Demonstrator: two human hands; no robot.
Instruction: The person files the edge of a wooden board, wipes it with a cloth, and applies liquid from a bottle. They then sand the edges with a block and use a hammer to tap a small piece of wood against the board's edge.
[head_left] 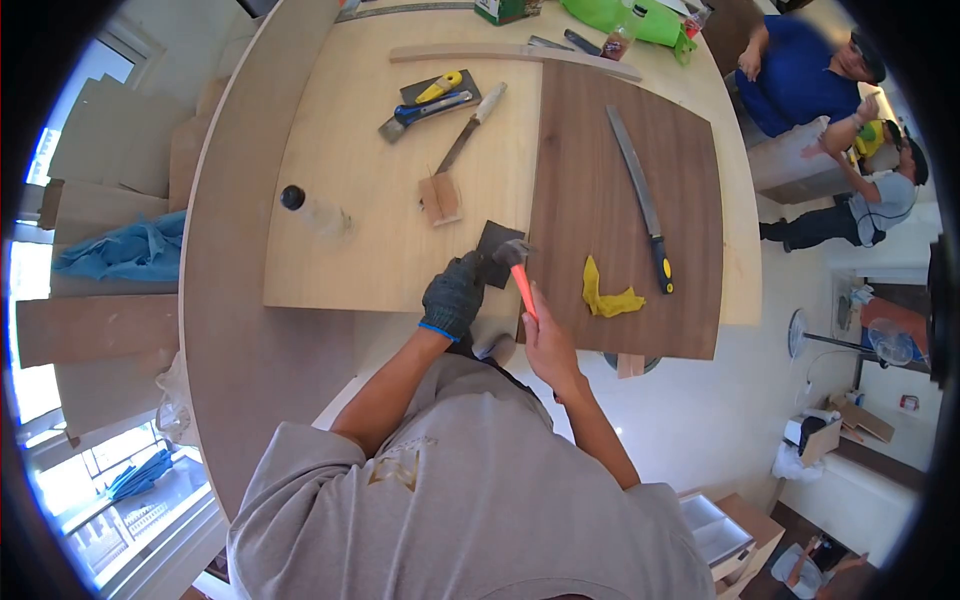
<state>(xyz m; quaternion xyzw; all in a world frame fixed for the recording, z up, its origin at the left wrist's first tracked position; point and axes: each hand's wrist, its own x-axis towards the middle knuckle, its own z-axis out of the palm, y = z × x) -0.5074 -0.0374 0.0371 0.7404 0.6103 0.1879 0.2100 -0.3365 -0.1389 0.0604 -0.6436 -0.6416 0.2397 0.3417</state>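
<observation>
My right hand (547, 340), bare, is wrapped round the orange-red handle (523, 292) of a hammer. Its grey metal head (510, 252) is over the right part of a small dark square sheet (490, 273) near the table's front edge. My left hand (453, 297), in a dark glove with a blue cuff, is closed at the left side of that sheet. Whatever its fingers hold, if anything, is hidden. To the right, a crumpled yellow cloth (606, 302) and a long file (640, 180) with a black and yellow handle lie on a brown wood panel (570, 150).
On the pale table (350, 140) are a yellow cutter (440, 86), a blue cutter (430, 107), a knife (472, 128), a small wood block (440, 199) and a clear bottle (318, 213). A wood strip (480, 51) lies behind. Two people (800, 80) are at the upper right.
</observation>
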